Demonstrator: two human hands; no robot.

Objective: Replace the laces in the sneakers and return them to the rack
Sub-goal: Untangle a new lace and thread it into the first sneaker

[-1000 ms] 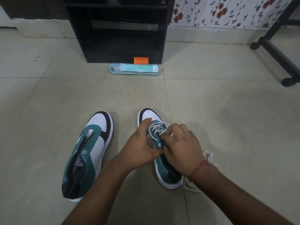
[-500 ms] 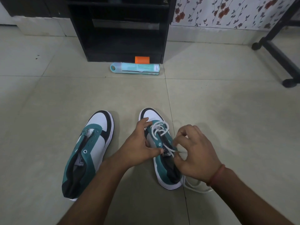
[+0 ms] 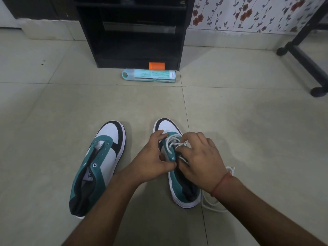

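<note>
The right hand (image 3: 198,160), which half a second ago was drawn back to the right of the teal, white and black laced sneaker (image 3: 179,176) pulling the white cotton lace (image 3: 171,142) taut, is now back over the eyelets, its fingers curled down onto the crossing; it seems to pinch the lace, though the fingertips are hidden. The left hand (image 3: 152,162) stays gripping that sneaker's near flank, thumb pressed by an eyelet. I judge one more row is being threaded, with the upper eyelets still to do.

The matching unlaced sneaker (image 3: 99,164) lies just left of the laced one, its eyelets bare, so the second shoe is untouched. Loose lace trails on the floor to the laced sneaker's right, by the heel.

Both shoes rest on the pale beige tiled floor (image 3: 248,121). Well beyond the laced sneaker stands the black wooden rack (image 3: 181,32), with a light teal tube (image 3: 149,75) and a small orange block (image 3: 157,66) at its foot; floral wallpaper (image 3: 248,13) and a black metal stand leg (image 3: 305,61) lie further right.
</note>
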